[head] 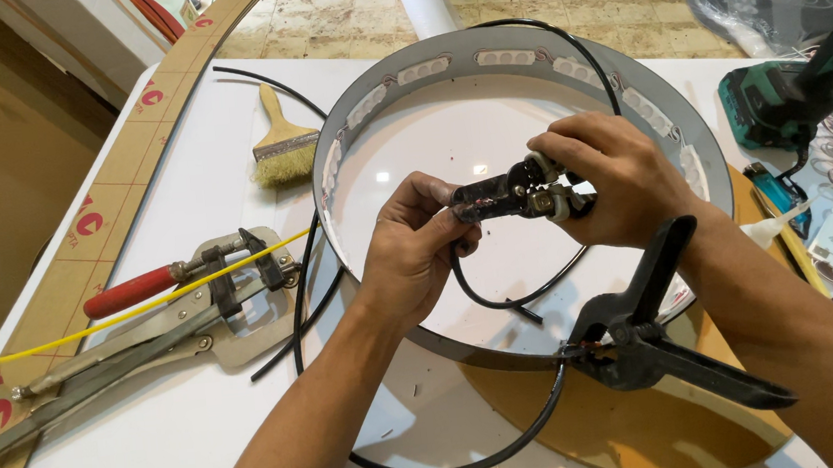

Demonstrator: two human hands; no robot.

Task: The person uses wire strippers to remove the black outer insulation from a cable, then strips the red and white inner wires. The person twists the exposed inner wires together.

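Pinching the black cable (487, 293) over the round tray (506, 342), the left hand (416, 247) is feeding it into pliers (514, 195) that the right hand (613, 182) is squeezing. Locking clamp (159, 332) and brush (283, 145) are lying left; a black spring clamp (651, 334) is gripping the near rim.

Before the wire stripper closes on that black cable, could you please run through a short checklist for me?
1. Right hand grips the wire stripper: ok.
2. Left hand pinches the black cable at the tool's head: ok.
3. Cable end seated in the right notch: cannot tell, fingers hide it.
4. Black spring clamp bites the rim of the round sign housing: ok.
5. Loose cable clear of the locking pliers: ok.
6. LED modules on the housing wall undamaged: cannot tell.
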